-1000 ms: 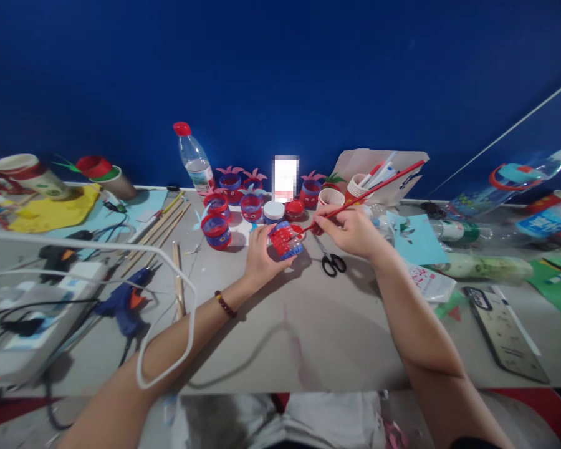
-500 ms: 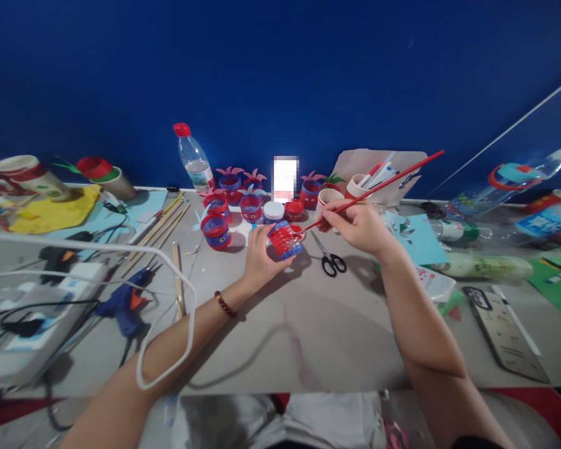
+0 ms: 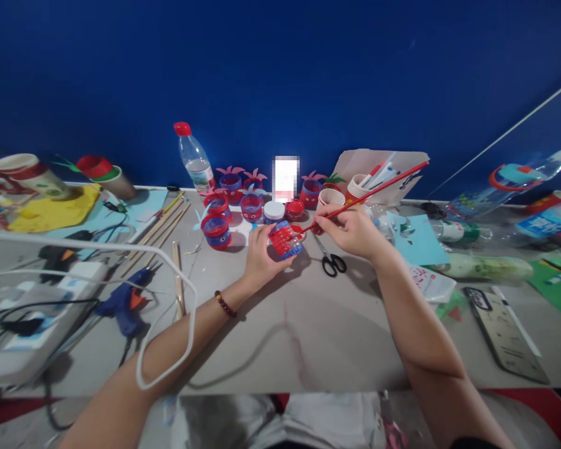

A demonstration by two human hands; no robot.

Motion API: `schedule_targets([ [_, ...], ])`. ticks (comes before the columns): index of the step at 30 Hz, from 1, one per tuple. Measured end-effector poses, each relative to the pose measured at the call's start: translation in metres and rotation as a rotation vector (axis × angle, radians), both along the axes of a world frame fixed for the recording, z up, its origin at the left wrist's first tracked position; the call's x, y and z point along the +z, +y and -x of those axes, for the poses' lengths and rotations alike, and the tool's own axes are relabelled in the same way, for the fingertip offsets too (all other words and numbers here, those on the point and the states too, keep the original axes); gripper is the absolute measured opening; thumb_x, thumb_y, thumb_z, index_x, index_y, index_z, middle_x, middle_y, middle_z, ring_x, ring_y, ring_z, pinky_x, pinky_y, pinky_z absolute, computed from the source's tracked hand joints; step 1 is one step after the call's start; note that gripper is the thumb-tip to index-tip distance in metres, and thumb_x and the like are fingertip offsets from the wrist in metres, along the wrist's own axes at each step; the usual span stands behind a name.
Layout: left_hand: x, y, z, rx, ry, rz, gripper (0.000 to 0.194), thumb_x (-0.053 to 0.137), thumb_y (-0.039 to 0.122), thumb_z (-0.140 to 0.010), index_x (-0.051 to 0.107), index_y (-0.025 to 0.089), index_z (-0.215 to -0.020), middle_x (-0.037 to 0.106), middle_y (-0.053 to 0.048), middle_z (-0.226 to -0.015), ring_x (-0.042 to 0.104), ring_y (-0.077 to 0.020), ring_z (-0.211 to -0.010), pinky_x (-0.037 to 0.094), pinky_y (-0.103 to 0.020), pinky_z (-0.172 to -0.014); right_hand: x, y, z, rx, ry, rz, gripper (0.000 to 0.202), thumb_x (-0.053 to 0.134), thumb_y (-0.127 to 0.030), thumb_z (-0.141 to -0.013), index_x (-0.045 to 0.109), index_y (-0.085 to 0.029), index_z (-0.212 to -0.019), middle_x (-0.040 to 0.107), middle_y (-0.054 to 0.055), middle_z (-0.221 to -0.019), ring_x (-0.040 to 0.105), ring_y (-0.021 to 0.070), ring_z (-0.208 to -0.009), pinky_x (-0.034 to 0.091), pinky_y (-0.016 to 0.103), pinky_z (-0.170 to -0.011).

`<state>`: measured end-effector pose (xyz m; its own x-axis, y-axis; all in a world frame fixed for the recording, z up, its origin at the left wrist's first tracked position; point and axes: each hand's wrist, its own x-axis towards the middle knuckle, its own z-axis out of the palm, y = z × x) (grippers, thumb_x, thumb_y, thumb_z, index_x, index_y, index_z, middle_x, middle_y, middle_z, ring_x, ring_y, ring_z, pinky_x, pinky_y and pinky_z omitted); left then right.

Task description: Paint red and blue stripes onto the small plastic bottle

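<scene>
My left hand [image 3: 260,260] is closed around a small clear plastic bottle piece [image 3: 284,241], tilted on its side and partly painted red and blue. In my right hand [image 3: 348,227] a long red paintbrush [image 3: 387,184] is pinched, its tip touching the painted side. Just behind them are a paint jar with a white lid [image 3: 273,211] and an open jar of red paint [image 3: 294,208]. Several painted red and blue cups [image 3: 216,232] with eyes and paper leaves stand behind and to the left. Black-handled scissors [image 3: 333,264] lie below my right hand.
A clear bottle with a red cap [image 3: 196,159] stands at the back left. On the left are a blue glue gun [image 3: 128,302], a white power strip [image 3: 60,318] and a looped white cable [image 3: 191,324]. A phone [image 3: 502,333] and plastic bottles [image 3: 462,231] lie to the right.
My right hand has moved slightly left and down with the paintbrush, bringing its tip further across the painted bottle piece. My left hand stays where it was.
</scene>
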<state>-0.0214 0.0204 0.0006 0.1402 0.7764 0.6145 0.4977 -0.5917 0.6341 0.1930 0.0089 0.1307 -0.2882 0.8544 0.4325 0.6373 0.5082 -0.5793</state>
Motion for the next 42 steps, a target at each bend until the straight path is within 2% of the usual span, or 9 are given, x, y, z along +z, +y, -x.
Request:
schedule_targets([
  [5, 0.0, 0.0, 0.0, 0.002, -0.004, 0.001, 0.079, 0.086, 0.041, -0.067, 0.046, 0.024, -0.133, 0.054, -0.011, -0.126, 0.053, -0.0302, -0.12, 0.046, -0.051, -0.104, 0.003, 0.0, -0.004, -0.016, -0.016, 0.002, 0.031, 0.055, -0.032, -0.094, 0.07, -0.022, -0.068, 0.076, 0.007, -0.091, 0.069, 0.0252, -0.083, 0.054, 0.045, -0.088],
  [9, 0.0, 0.0, 0.0, 0.012, 0.003, -0.003, 0.078, 0.086, 0.042, -0.067, 0.046, 0.024, -0.132, 0.054, -0.011, -0.125, 0.054, -0.0308, -0.12, 0.046, -0.052, -0.104, 0.008, -0.002, -0.006, -0.02, 0.017, 0.059, 0.03, 0.056, -0.039, -0.094, 0.07, -0.021, -0.075, 0.075, 0.007, -0.083, 0.068, 0.0232, -0.075, 0.057, 0.044, -0.08],
  [15, 0.0, 0.0, 0.0, 0.014, 0.002, 0.002, 0.08, 0.087, 0.04, -0.066, 0.046, 0.024, -0.132, 0.054, -0.011, -0.125, 0.053, -0.0307, -0.12, 0.046, -0.051, -0.104, 0.001, 0.003, -0.009, 0.016, 0.271, 0.174, 0.031, 0.059, -0.046, -0.093, 0.069, -0.019, -0.082, 0.073, 0.008, -0.085, 0.071, 0.0208, -0.075, 0.062, 0.039, -0.072],
  [17, 0.0, 0.0, 0.0, 0.008, 0.001, 0.003, 0.08, 0.087, 0.039, -0.066, 0.046, 0.024, -0.132, 0.054, -0.011, -0.125, 0.053, -0.0305, -0.119, 0.046, -0.051, -0.104, -0.004, 0.005, -0.008, 0.012, 0.318, 0.199, 0.032, 0.062, -0.048, -0.091, 0.069, -0.018, -0.082, 0.073, 0.008, -0.085, 0.072, 0.0202, -0.072, 0.063, 0.038, -0.07],
  [22, 0.0, 0.0, 0.0, -0.002, 0.002, 0.009, 0.079, 0.086, 0.039, -0.067, 0.045, 0.025, -0.133, 0.053, -0.011, -0.126, 0.053, -0.0305, -0.12, 0.045, -0.052, -0.105, -0.009, 0.009, 0.0, -0.113, 0.373, 0.182, 0.037, 0.07, -0.054, -0.084, 0.066, -0.018, -0.073, 0.072, 0.007, -0.077, 0.071, 0.0201, -0.066, 0.063, 0.036, -0.062],
  [26, 0.0, 0.0, 0.0, -0.002, 0.008, 0.013, 0.079, 0.086, 0.04, -0.067, 0.045, 0.025, -0.133, 0.053, -0.01, -0.126, 0.053, -0.0307, -0.12, 0.045, -0.053, -0.105, -0.01, 0.011, 0.004, -0.115, 0.459, 0.219, 0.041, 0.07, -0.057, -0.082, 0.065, -0.018, -0.072, 0.07, 0.005, -0.071, 0.07, 0.0183, -0.06, 0.064, 0.035, -0.061],
  [35, 0.0, -0.001, 0.0, -0.007, -0.003, 0.008, 0.079, 0.086, 0.038, -0.066, 0.045, 0.024, -0.133, 0.053, -0.011, -0.126, 0.053, -0.0304, -0.12, 0.046, -0.052, -0.105, -0.009, 0.011, 0.002, -0.128, 0.366, 0.188, 0.04, 0.069, -0.055, -0.083, 0.065, -0.018, -0.07, 0.071, 0.007, -0.071, 0.072, 0.0204, -0.061, 0.064, 0.036, -0.061],
  [42, 0.001, -0.001, 0.0, -0.009, 0.004, 0.014, 0.078, 0.086, 0.039, -0.067, 0.045, 0.025, -0.132, 0.053, -0.01, -0.127, 0.053, -0.0303, -0.121, 0.046, -0.052, -0.106, -0.007, 0.01, 0.004, -0.12, 0.435, 0.192, 0.037, 0.071, -0.053, -0.083, 0.067, -0.018, -0.071, 0.071, 0.007, -0.072, 0.07, 0.0192, -0.061, 0.064, 0.036, -0.062],
])
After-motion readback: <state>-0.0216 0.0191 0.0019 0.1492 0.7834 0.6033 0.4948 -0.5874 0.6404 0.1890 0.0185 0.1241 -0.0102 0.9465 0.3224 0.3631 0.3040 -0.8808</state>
